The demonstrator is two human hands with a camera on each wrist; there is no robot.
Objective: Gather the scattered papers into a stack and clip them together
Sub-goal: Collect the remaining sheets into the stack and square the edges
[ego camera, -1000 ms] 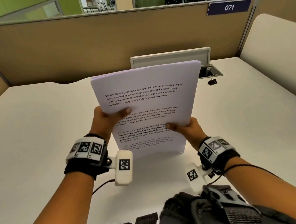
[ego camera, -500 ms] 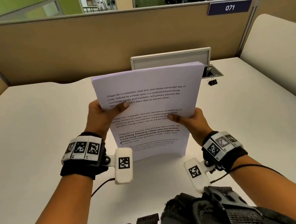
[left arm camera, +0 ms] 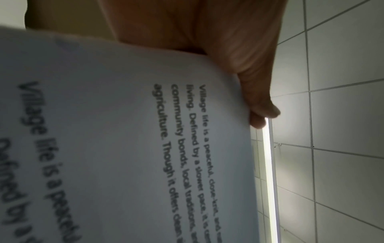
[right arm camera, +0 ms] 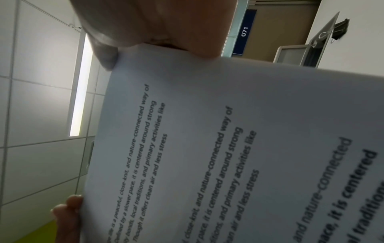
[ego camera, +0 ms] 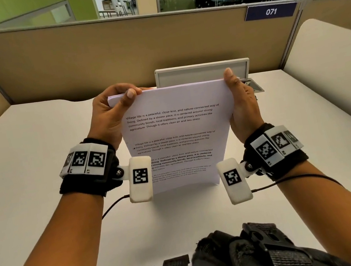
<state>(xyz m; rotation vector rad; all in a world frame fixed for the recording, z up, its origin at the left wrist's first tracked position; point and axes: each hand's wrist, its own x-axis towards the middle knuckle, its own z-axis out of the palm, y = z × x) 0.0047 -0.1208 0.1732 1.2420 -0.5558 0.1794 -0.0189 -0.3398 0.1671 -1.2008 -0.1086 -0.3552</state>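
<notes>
The stack of papers [ego camera: 176,132] is held upright on the counter [ego camera: 35,155]. Its top corners are gripped by the left hand [ego camera: 109,115] and right hand [ego camera: 242,103].

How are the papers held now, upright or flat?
Upright: the papers stand on the desk, left hand and right hand gripping their top corners.

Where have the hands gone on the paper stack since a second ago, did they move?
Yes. Both hands, left and right, climbed from mid-sheet to the paper stack top corners, level with the grey tray behind.
</notes>
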